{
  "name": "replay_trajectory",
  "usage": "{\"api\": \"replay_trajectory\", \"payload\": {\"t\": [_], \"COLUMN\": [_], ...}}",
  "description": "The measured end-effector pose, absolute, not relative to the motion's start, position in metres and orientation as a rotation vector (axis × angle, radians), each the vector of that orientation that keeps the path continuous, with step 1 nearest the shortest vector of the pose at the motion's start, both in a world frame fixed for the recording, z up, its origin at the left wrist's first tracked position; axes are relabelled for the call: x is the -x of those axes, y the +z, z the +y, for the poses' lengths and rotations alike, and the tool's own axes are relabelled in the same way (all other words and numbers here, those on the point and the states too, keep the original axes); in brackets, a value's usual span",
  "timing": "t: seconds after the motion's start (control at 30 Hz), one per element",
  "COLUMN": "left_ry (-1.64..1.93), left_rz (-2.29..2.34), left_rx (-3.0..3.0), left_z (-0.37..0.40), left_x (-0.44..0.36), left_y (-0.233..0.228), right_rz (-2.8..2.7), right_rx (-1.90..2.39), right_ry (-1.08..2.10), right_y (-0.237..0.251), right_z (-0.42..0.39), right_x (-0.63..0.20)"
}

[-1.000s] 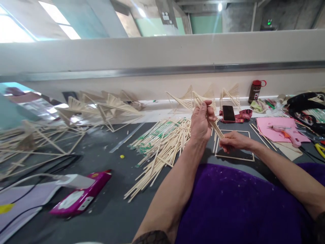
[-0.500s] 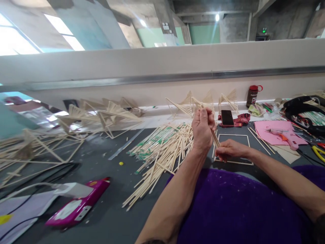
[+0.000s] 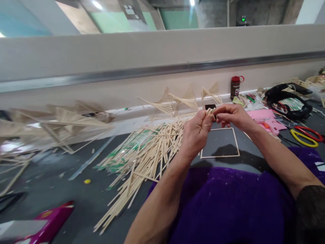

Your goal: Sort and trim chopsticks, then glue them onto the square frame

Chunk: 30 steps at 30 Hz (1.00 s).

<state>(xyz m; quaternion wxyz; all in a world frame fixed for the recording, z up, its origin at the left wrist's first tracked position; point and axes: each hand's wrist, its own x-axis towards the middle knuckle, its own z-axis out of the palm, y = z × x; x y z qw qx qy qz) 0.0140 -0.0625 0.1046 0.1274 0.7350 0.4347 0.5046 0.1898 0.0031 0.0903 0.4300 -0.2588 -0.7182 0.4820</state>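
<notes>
So the small bundle of pale wooden sticks (image 3: 209,110) is gripped in the left hand (image 3: 196,130), fist closed round it, and only the top ends can be seen poking out above the thumb and forefinger. The rest is hidden inside the fist, so the long axis is best judged as running roughly up and away from the body, end-on to the camera. The right hand (image 3: 232,117) is brought in from the right, fingers pinched narrow on those exposed tips, touching them as far as can be told. Both hands are held together above the table, with the right one slightly farther out.

Just below and beyond the hands, a flat square frame of thin wooden sticks (image 3: 220,156) is laid on the grey tabletop (image 3: 63,169). A big loose heap of pale wooden sticks (image 3: 142,159) is spread to the left of the left forearm, near but apart. A purple fuzzy cloth (image 3: 223,206) is draped across the lap.
</notes>
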Motion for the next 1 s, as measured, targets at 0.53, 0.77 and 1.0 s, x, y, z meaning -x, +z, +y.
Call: {"api": "replay_trajectory", "payload": {"t": [0.53, 0.77, 1.0], "left_ry": [0.935, 0.826, 0.773], "left_rz": [1.872, 1.945, 2.023], "left_rx": [-2.556, -2.52, -2.442], "left_z": [-0.047, -0.047, -0.044], "left_x": [-0.024, -0.028, -0.028], "left_y": [0.077, 0.077, 0.075], "right_rz": [-2.185, -2.327, -2.386], "right_rx": [0.987, 0.99, 1.183], "right_ry": [0.52, 0.375, 0.211], "right_y": [0.12, 0.113, 0.116], "right_z": [-0.011, -0.002, -0.005], "right_x": [-0.196, -0.196, -0.184]}}
